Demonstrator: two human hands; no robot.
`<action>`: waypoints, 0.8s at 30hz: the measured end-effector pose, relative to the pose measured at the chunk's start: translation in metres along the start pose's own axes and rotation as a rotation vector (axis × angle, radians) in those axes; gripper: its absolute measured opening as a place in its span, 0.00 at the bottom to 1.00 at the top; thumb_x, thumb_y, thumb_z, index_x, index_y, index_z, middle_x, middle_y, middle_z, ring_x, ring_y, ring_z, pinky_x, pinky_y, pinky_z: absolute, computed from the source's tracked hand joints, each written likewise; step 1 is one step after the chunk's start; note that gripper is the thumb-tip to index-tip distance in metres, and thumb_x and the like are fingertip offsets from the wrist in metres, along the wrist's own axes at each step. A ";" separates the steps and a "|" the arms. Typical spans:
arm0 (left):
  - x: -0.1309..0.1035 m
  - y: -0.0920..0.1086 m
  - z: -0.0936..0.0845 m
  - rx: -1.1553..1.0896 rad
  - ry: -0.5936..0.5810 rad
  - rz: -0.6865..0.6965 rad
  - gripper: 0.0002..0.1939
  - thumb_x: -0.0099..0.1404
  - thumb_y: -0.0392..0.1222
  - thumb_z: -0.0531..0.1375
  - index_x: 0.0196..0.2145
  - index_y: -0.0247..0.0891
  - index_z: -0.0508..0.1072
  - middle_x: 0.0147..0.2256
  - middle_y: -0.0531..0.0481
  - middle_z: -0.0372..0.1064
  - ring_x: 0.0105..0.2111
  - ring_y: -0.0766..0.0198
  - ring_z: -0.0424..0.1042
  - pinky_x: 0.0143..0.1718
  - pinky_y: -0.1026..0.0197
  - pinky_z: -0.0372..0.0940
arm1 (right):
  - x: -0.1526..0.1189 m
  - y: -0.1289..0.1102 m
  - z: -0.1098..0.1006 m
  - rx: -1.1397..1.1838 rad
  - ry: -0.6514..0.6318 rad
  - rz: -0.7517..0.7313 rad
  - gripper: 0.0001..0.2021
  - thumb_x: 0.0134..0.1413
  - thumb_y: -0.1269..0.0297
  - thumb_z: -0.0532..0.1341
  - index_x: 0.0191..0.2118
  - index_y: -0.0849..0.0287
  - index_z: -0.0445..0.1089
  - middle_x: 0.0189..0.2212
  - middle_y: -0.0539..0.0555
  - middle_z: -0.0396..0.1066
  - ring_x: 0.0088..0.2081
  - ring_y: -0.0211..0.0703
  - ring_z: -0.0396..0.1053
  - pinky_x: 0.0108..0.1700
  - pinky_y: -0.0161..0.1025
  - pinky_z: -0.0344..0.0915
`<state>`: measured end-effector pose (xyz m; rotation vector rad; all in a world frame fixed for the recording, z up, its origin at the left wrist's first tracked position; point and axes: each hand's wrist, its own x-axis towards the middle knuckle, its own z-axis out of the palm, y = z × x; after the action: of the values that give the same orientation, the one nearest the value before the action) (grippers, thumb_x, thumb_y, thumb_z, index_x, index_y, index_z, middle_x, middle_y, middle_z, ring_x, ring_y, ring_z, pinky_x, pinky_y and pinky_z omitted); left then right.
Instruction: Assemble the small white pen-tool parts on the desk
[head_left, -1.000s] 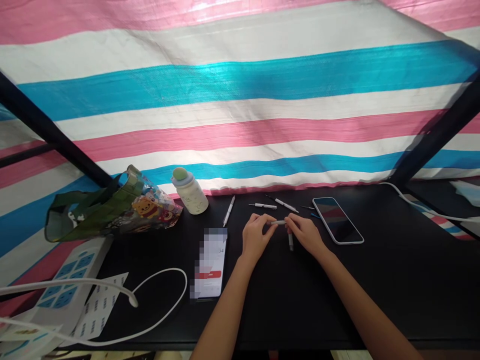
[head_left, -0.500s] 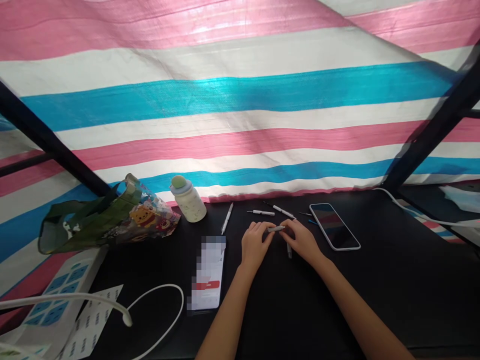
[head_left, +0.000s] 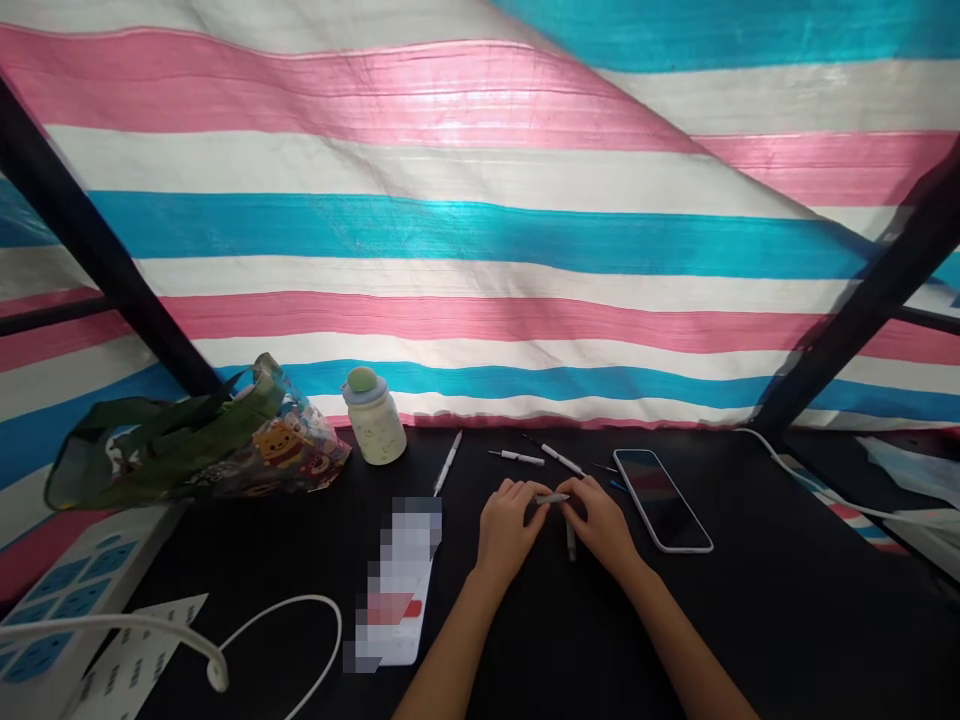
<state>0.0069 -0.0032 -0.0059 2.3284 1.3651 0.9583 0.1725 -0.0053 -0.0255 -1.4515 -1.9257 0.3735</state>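
My left hand (head_left: 506, 532) is closed around a pale pen barrel (head_left: 550, 498), held roughly level just above the black desk. The fingertips of my right hand (head_left: 602, 526) pinch the tip end of that barrel; whether they also hold a small piece there is hidden. Below the right fingers lies a grey pen part (head_left: 571, 543), its upper end covered by the hand. Beyond the hands are a white pen part with a thin point (head_left: 520, 458), a slanted white pen (head_left: 562, 459) and a small blue piece (head_left: 619, 486). Another white pen (head_left: 448, 463) lies to the left.
A lit phone (head_left: 405, 580) lies left of my left arm, a dark-screened phone (head_left: 663, 500) to the right. A bottle (head_left: 376, 425) and a printed bag (head_left: 277, 450) stand at the back left. A power strip (head_left: 75, 590), paper (head_left: 142, 650) and white cable (head_left: 337, 630) occupy the near left.
The view has tilted upward, so the desk sits lower in the picture. Both hands keep nearly the same grip on the pen barrel.
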 end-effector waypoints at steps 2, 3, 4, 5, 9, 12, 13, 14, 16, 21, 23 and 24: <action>0.000 -0.001 0.001 0.002 0.007 -0.001 0.07 0.62 0.38 0.54 0.37 0.45 0.70 0.34 0.54 0.70 0.37 0.61 0.64 0.39 0.60 0.60 | 0.000 0.000 0.000 0.001 -0.008 0.002 0.07 0.52 0.68 0.53 0.35 0.55 0.67 0.31 0.53 0.66 0.34 0.44 0.67 0.37 0.39 0.63; 0.000 -0.001 0.001 0.002 0.008 -0.001 0.07 0.63 0.38 0.54 0.38 0.45 0.70 0.34 0.54 0.70 0.37 0.61 0.64 0.38 0.60 0.60 | 0.000 -0.001 -0.001 0.002 -0.011 0.005 0.07 0.52 0.69 0.53 0.36 0.55 0.67 0.31 0.53 0.66 0.34 0.43 0.67 0.37 0.39 0.63; 0.000 -0.001 0.002 0.002 0.009 -0.002 0.07 0.63 0.39 0.54 0.38 0.45 0.70 0.34 0.54 0.70 0.37 0.61 0.64 0.38 0.61 0.60 | 0.000 -0.001 -0.001 0.004 -0.015 0.006 0.08 0.52 0.69 0.53 0.36 0.55 0.67 0.31 0.53 0.66 0.34 0.43 0.67 0.38 0.39 0.63; 0.000 -0.001 0.002 0.002 0.007 -0.002 0.07 0.63 0.39 0.54 0.38 0.45 0.70 0.34 0.54 0.70 0.37 0.61 0.64 0.38 0.61 0.60 | 0.000 -0.002 -0.002 0.008 -0.018 0.006 0.08 0.51 0.69 0.53 0.36 0.55 0.67 0.32 0.53 0.67 0.34 0.43 0.67 0.38 0.40 0.63; 0.000 -0.002 0.003 0.004 -0.002 -0.008 0.08 0.62 0.37 0.54 0.38 0.45 0.70 0.35 0.54 0.69 0.38 0.61 0.64 0.39 0.60 0.60 | 0.000 -0.003 -0.004 0.026 -0.016 0.006 0.08 0.51 0.70 0.54 0.36 0.55 0.67 0.32 0.52 0.67 0.37 0.43 0.66 0.39 0.39 0.63; 0.000 -0.003 0.003 0.012 0.010 -0.020 0.08 0.61 0.37 0.56 0.39 0.46 0.71 0.37 0.54 0.68 0.39 0.61 0.63 0.40 0.60 0.59 | 0.000 -0.002 -0.004 0.030 -0.008 0.020 0.08 0.51 0.70 0.54 0.36 0.55 0.67 0.33 0.52 0.68 0.37 0.43 0.66 0.39 0.39 0.63; 0.000 -0.003 0.004 0.016 0.018 -0.025 0.08 0.61 0.37 0.56 0.39 0.45 0.71 0.37 0.53 0.68 0.39 0.61 0.63 0.40 0.60 0.59 | 0.000 -0.002 -0.004 0.028 -0.003 0.021 0.08 0.51 0.70 0.54 0.36 0.56 0.67 0.32 0.52 0.68 0.37 0.43 0.66 0.39 0.39 0.63; 0.000 -0.003 0.004 0.019 0.024 -0.028 0.08 0.61 0.37 0.56 0.38 0.45 0.71 0.37 0.53 0.67 0.39 0.62 0.63 0.40 0.60 0.59 | 0.000 -0.001 -0.004 0.023 0.004 0.020 0.08 0.51 0.69 0.53 0.36 0.56 0.67 0.32 0.52 0.68 0.37 0.43 0.66 0.39 0.39 0.63; 0.000 -0.004 0.005 0.024 0.030 -0.028 0.09 0.60 0.36 0.57 0.38 0.45 0.71 0.36 0.53 0.67 0.39 0.62 0.63 0.39 0.60 0.59 | 0.000 -0.001 -0.004 0.006 0.025 0.011 0.08 0.52 0.70 0.52 0.36 0.56 0.67 0.31 0.52 0.68 0.38 0.44 0.65 0.39 0.39 0.62; 0.001 -0.005 0.006 0.066 0.013 -0.023 0.09 0.59 0.36 0.57 0.38 0.45 0.70 0.33 0.54 0.66 0.37 0.63 0.64 0.37 0.61 0.58 | 0.001 -0.002 -0.007 -0.069 0.095 0.052 0.07 0.53 0.67 0.52 0.35 0.55 0.66 0.30 0.52 0.69 0.35 0.43 0.66 0.37 0.38 0.60; 0.001 -0.004 0.006 0.080 -0.011 -0.033 0.10 0.59 0.36 0.57 0.39 0.45 0.70 0.31 0.54 0.66 0.35 0.63 0.64 0.35 0.61 0.57 | 0.000 -0.003 -0.007 -0.099 0.085 0.127 0.07 0.54 0.65 0.52 0.36 0.55 0.66 0.27 0.50 0.68 0.30 0.41 0.66 0.32 0.36 0.59; 0.001 -0.004 0.005 0.086 -0.023 -0.040 0.11 0.58 0.36 0.57 0.40 0.45 0.69 0.30 0.55 0.66 0.35 0.63 0.64 0.35 0.61 0.56 | -0.001 -0.004 -0.007 -0.112 0.062 0.164 0.06 0.54 0.64 0.52 0.36 0.55 0.65 0.25 0.49 0.67 0.28 0.40 0.66 0.30 0.35 0.57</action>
<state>0.0079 0.0002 -0.0110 2.3567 1.4660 0.8750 0.1749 -0.0084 -0.0183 -1.6809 -1.8086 0.2947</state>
